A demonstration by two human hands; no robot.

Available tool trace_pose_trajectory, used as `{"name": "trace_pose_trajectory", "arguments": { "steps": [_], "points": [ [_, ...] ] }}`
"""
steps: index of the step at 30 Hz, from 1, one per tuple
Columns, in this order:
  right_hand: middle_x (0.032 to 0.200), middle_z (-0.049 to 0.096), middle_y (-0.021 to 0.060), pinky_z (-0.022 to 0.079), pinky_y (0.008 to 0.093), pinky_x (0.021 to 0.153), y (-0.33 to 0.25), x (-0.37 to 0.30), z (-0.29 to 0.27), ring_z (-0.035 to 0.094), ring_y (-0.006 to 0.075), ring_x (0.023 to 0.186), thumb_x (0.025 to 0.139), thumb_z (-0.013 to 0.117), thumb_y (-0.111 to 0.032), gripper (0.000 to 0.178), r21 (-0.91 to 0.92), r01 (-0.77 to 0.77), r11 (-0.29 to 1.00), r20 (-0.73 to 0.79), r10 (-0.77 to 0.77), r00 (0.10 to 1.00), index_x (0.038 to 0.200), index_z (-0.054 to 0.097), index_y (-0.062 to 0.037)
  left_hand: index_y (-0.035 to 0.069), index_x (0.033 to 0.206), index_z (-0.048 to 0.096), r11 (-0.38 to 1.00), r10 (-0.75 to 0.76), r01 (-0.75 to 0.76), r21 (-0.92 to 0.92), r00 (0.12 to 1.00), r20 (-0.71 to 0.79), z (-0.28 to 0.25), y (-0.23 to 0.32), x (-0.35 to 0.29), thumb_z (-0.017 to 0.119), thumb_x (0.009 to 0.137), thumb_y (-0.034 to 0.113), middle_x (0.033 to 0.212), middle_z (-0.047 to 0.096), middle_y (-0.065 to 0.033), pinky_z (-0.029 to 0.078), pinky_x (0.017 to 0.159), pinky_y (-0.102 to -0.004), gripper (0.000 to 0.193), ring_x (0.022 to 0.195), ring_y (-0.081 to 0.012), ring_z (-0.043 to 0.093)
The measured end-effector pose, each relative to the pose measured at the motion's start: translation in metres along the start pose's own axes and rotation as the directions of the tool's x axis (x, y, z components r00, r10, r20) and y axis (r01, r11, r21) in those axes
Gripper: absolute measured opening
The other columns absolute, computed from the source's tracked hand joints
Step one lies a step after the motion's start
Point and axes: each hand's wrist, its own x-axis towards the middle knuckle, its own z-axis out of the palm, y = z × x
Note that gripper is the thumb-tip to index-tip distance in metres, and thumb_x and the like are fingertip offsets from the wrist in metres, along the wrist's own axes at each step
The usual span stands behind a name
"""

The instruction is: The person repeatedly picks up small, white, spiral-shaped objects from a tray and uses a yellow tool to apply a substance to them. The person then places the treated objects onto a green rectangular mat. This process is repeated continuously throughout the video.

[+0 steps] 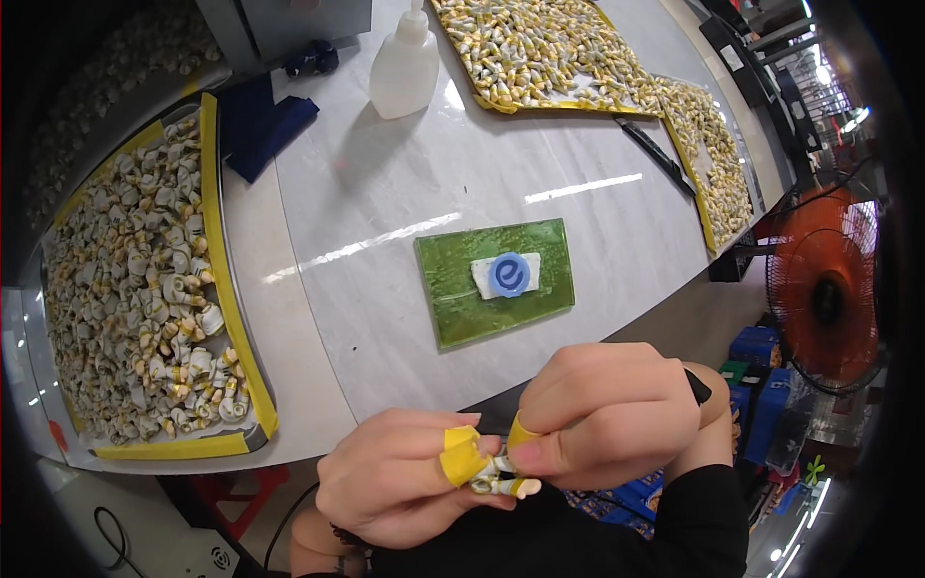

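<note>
At the bottom centre of the frame, a small white, yellow and peach figurine sits between the two hands, just beyond the near edge of the desk. The left hand has its grip closed on the figurine from the left, with yellow tape wrapped round a finger. The right hand comes in from the right, its thumb and fingers pinched together at the figurine; whether they press on it or hold something thin against it, I cannot tell. A finger of this hand also wears a yellow wrap, and the end of a dark object sticks out behind the hand.

In the middle of the frame, a green slab lies on the desk, carrying a white piece with a round blue cup on top; a dark curl shows inside the cup. At left, a yellow-edged tray is crowded with similar figurines. Two more loaded trays, an upper one and a right-hand one, stand at top centre and upper right, with a dark cutter beside them. A translucent bottle stands at top centre, dark blue cloth lies at upper left, and an orange fan is at the right.
</note>
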Motion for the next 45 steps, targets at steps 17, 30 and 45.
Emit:
{"name": "trace_pose_trajectory", "arguments": {
  "steps": [17,30,45],
  "points": [
    [0.075,0.06,0.0124,0.047,0.0269,0.051,0.0,-0.002,-0.001,0.058,0.0212,0.06,0.072,0.066,0.006,0.01,-0.056,0.037,0.998,-0.061,-0.041,0.997,0.081,0.062,0.0062,0.003,0.082,0.064,0.985,-0.003,-0.003,0.175,0.999,0.035,0.0,0.005,0.009,0.084,0.06,0.009,0.079,0.065,-0.0097,0.055,0.068,-0.0315,0.03,0.074,-0.025,0.065],
    [0.08,0.06,0.004,0.041,0.026,0.055,0.004,0.001,-0.012,0.053,0.0162,0.065,0.067,0.078,-0.006,0.016,0.067,-0.164,0.984,0.042,0.162,0.986,0.082,0.071,-0.007,-0.006,0.094,0.06,0.851,-0.38,0.36,-0.383,0.925,0.024,0.001,-0.001,-0.005,0.076,0.074,0.008,0.085,0.067,-0.0129,0.051,0.07,-0.0268,0.029,0.08,-0.0174,0.066],
    [0.088,0.052,0.0062,0.039,0.0254,0.06,0.001,0.006,-0.009,0.051,0.0175,0.073,0.069,0.078,-0.012,0.017,0.116,-0.203,0.972,0.265,0.167,0.95,0.081,0.067,-0.006,-0.001,0.086,0.064,0.876,-0.399,0.456,-0.159,0.87,0.29,-0.014,0.006,0.001,0.077,0.071,0.007,0.08,0.067,-0.0104,0.048,0.064,-0.0235,0.021,0.07,-0.0176,0.065]
  ]
}}
